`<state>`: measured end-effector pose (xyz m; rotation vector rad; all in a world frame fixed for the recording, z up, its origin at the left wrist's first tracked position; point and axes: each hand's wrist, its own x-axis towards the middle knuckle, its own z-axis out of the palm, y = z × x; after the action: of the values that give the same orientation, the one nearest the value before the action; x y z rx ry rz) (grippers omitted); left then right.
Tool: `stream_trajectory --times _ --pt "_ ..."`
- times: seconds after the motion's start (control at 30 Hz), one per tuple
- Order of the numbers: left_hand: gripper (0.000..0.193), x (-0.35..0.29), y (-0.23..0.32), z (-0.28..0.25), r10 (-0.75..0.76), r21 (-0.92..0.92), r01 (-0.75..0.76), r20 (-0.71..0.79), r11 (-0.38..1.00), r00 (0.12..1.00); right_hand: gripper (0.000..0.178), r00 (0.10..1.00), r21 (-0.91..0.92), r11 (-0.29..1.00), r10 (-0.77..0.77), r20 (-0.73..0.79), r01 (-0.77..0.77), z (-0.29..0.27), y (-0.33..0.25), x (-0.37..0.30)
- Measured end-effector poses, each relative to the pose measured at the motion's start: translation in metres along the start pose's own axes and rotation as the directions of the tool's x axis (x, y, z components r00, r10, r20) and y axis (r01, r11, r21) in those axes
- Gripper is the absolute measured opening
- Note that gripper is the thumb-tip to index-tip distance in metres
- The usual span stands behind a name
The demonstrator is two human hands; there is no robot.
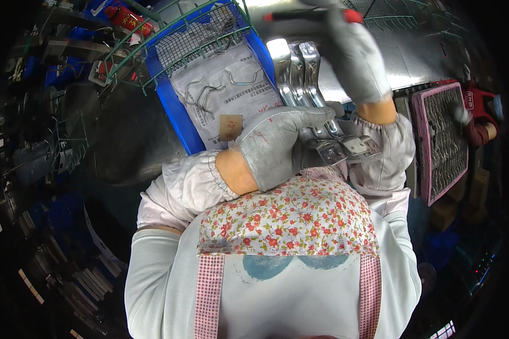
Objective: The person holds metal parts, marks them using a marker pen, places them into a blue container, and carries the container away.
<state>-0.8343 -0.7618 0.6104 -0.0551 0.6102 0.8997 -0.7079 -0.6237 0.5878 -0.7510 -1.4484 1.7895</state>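
Three metal brackets [297, 70] in left hand [280, 135] — one tool [294, 21] (blurred) in right hand [353, 59].

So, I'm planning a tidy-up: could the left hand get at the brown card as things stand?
Probably not freely: the left hand holds the metal parts, though the card lies uncovered close by.

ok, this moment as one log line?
left hand: gripping bent metal parts | right hand: holding red-black tool, blurred | blue tray: left of parts
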Motion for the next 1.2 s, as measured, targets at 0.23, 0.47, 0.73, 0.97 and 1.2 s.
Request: stream_trajectory --times 0.23,0.47,0.73,0.97,1.2 --pt "0.027 -0.002 0.002 -0.009 0.018 0.014 -0.018 -0.016 1.0 1.0 0.018 0.822 -0.07 0.824 -0.566 -0.067 0.562 0.007 -0.037 -0.058" --pt "0.024 -0.002 0.001 -0.013 -0.002 0.016 0.002 -0.022 1.0 1.0 0.018 0.938 -0.509 0.8 -0.344 0.046 0.318 0.026 -0.046 -0.065" --pt "0.024 -0.011 0.008 -0.016 -0.01 0.024 0.01 -0.018 1.0 1.0 0.02 0.847 -0.744 0.483 -0.488 0.21 0.462 0.04 -0.051 -0.058" --pt "0.022 -0.014 0.009 -0.019 -0.006 -0.054 0.007 0.02 0.999 1.0 0.022 0.79 -0.647 0.466 -0.464 0.401 0.603 0.048 -0.054 -0.043" --pt "0.026 -0.023 0.013 -0.02 -0.022 -0.005 0.022 -0.029 1.0 0.999 0.025 0.747 -0.647 0.419 -0.541 0.386 0.637 0.058 -0.054 -0.041"
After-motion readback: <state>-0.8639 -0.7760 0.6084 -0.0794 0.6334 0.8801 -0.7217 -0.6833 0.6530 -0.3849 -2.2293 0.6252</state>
